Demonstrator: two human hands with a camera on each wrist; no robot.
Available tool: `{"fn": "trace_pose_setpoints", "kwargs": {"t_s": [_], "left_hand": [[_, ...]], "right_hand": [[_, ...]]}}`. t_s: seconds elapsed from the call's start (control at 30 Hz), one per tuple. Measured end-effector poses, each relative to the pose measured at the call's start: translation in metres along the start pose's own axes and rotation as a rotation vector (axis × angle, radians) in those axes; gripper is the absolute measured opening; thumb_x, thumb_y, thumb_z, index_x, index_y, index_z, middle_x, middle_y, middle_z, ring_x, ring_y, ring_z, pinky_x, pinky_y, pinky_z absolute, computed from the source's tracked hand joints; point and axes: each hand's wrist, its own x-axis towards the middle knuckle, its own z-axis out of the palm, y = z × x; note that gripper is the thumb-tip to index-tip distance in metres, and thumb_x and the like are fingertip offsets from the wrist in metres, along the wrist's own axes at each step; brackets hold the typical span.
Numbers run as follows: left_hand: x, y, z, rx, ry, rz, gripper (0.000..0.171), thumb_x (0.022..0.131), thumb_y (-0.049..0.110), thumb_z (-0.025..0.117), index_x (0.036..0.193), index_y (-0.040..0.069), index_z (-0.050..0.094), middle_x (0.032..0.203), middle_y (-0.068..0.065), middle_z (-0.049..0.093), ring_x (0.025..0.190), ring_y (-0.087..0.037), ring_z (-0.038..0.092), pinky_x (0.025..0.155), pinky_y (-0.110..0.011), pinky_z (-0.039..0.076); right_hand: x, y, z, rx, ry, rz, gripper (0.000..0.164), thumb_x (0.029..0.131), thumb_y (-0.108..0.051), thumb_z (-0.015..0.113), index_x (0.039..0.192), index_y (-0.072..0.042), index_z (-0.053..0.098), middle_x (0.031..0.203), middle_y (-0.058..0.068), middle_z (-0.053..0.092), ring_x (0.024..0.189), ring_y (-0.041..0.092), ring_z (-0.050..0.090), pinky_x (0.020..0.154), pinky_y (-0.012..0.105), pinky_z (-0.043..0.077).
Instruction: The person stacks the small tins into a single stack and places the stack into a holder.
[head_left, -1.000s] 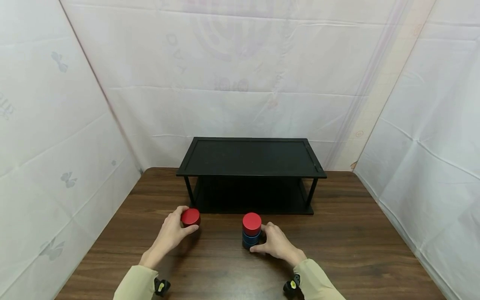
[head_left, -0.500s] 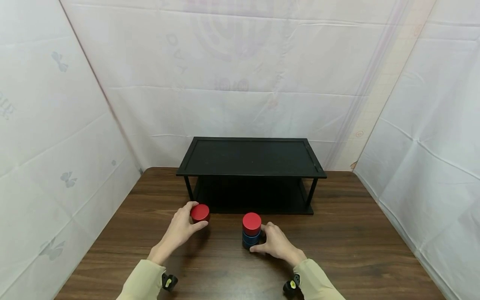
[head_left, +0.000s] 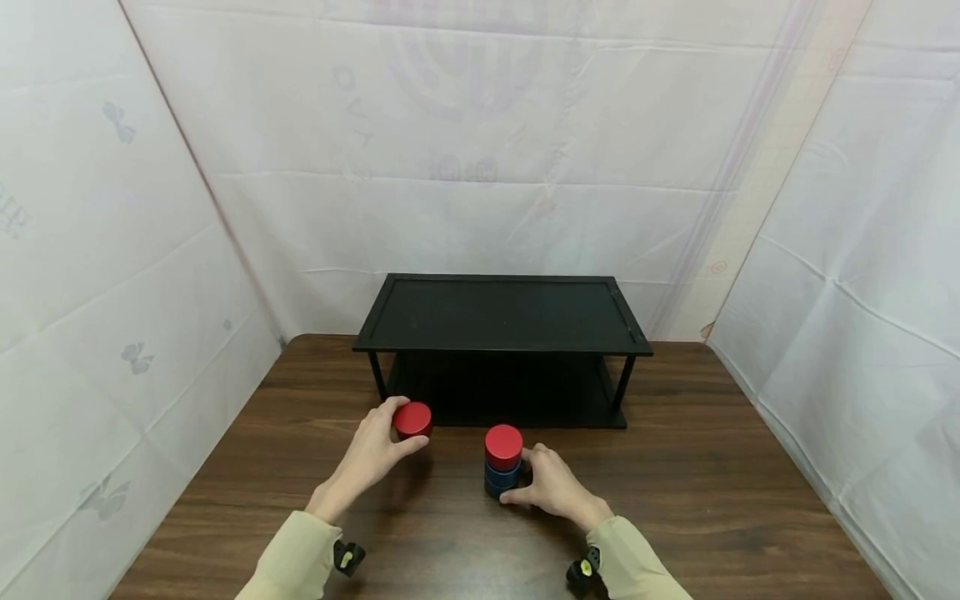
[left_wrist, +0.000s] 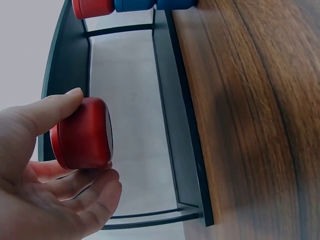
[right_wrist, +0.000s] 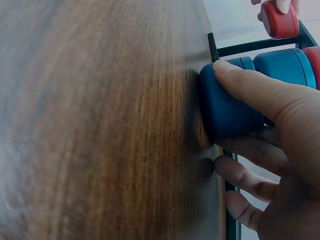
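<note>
My left hand (head_left: 372, 446) grips a small red round tin (head_left: 413, 418) with a lid, thumb on one side and fingers on the other. In the left wrist view this tin (left_wrist: 85, 134) hangs above the tabletop. To its right stands an upright stack: a red tin (head_left: 503, 443) on top of two blue ones. My right hand (head_left: 553, 483) holds the lowest blue tin (right_wrist: 227, 102) between thumb and fingers, down at the table surface. The second blue tin (right_wrist: 281, 67) sits directly on it.
A black two-level rack (head_left: 502, 315) stands behind the tins, its lower shelf just beyond both hands. The brown wooden table (head_left: 712, 483) extends on either side. White sheeting (head_left: 480, 150) closes in the back and sides.
My left hand has carried the red tin rightward and slightly away from me, closer to the stack. The right hand and the stack have stayed in place.
</note>
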Motion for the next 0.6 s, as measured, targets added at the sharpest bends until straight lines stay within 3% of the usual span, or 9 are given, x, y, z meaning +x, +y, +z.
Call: {"fn": "trace_pose_setpoints", "kwargs": {"t_s": [0.6], "left_hand": [[0.003,0.016,0.005,-0.038,0.013,0.057,0.064,0.079,0.025,0.079,0.131,0.003,0.050,0.120,-0.013,0.061,0.106,-0.027,0.057,0.089,-0.044,0.049]], "right_hand": [[0.000,0.000,0.000,0.001,-0.002,0.001,0.055,0.072,-0.042,0.083,0.114,-0.012,0.067,0.098,-0.004,0.068,0.084,0.007,0.049,0.072,0.026,0.043]]}}
